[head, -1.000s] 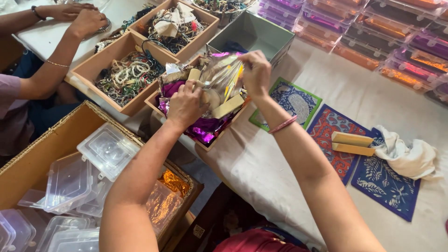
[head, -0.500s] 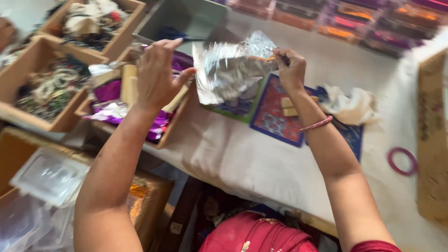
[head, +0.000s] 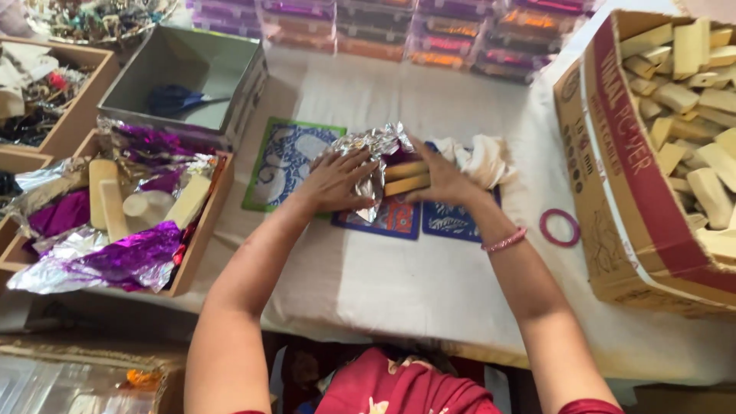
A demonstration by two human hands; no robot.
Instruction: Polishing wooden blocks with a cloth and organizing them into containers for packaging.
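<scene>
White-clothed table point(head: 429, 284) fills the view. Cardboard boxes point(head: 613, 184) and wooden trays point(head: 201, 234) crowd its edges. Even light.

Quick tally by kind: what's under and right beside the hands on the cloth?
Silver foil sheet: 1
Wooden sticks: 2
Patterned mats: 3
White cloth: 1
Pink ring: 1
Total: 8
Left hand presses the foil; right hand rests on the sticks.
</scene>
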